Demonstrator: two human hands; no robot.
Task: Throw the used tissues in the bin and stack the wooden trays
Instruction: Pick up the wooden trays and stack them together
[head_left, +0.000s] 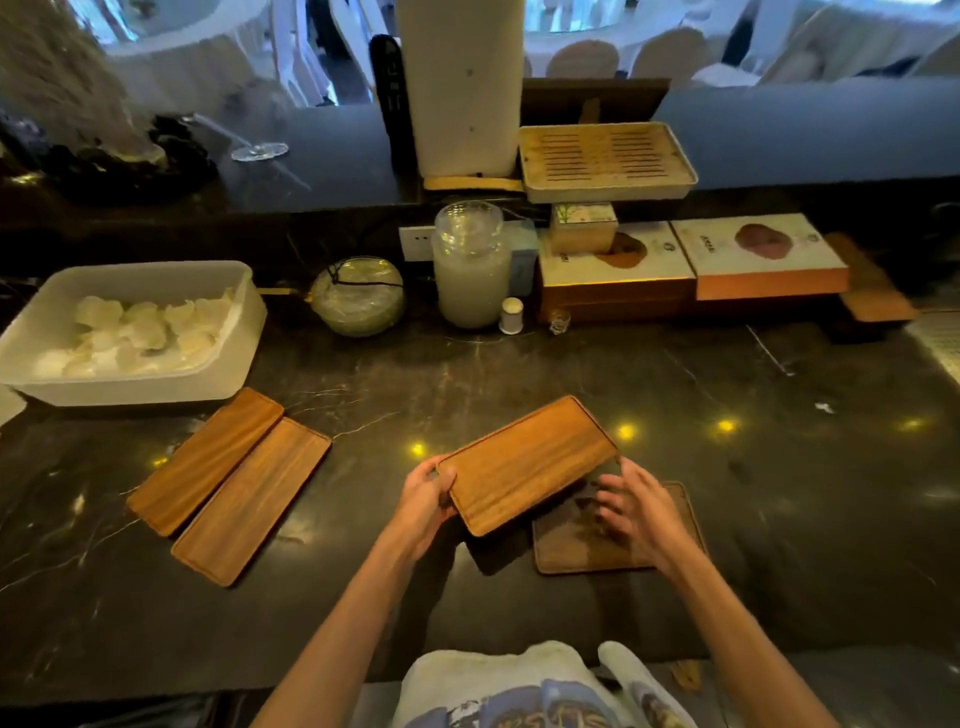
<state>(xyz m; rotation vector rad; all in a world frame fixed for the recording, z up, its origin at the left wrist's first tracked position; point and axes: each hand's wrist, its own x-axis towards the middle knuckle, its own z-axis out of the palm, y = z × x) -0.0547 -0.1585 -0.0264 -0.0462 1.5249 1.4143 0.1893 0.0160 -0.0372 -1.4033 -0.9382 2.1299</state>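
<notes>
My left hand (423, 506) grips the near left corner of a wooden tray (530, 462), which is lifted and tilted above the dark counter. Under its right end lies a darker wooden tray (576, 548) flat on the counter. My right hand (636, 512) hovers over that darker tray with fingers spread, just beside the lifted tray's right edge and holding nothing. Two more long wooden trays (205, 460) (252, 501) lie side by side to the left. No tissues or bin are visible.
A white plastic tub (228, 358) with pale round pieces stands at the left. Behind are a glass jar (470, 265), a round glass bowl (358, 296), flat boxes (691, 270) and a slatted tea tray (605, 161).
</notes>
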